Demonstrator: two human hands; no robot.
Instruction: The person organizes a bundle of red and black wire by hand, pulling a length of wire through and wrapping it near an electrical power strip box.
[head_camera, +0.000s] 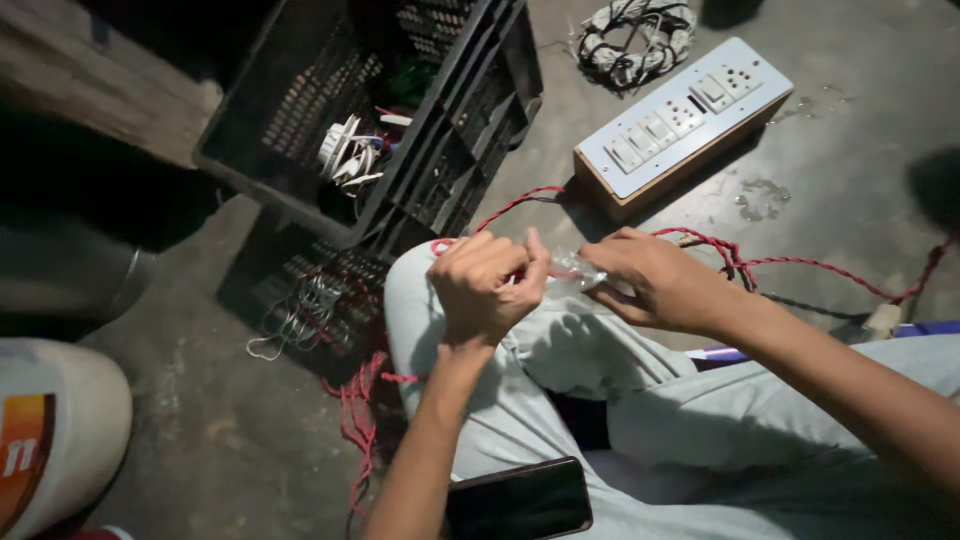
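Grey concrete floor (850, 150), a bit wet in spots, with a person sitting cross-legged on it. Both hands are working over the knee on a small clear plastic bag (578, 268) — looks like the crinkly kind small parts come in.

Left hand (487, 285) is curled nearly into a fist, fingers together, thumb and forefinger pinched on the bag's left end. Right hand (660, 280) has its fingers bunched too, gripping the other end, so the bag sits stretched between them. Can't tell what's inside, too blurry.

If you're tearing one of these open, I'd say keep both pinches close to the edge and pull gently, over the lap, so nothing flies off onto the floor.

Around it: red twisted wire (800, 265) runs off toward 3 o'clock, white switchboard (685, 115) at 1 o'clock, black crate (400, 120) at 11 o'clock, wire coil (635, 40) at 12 o'clock — and a phone (520, 500) on the thigh at 6.
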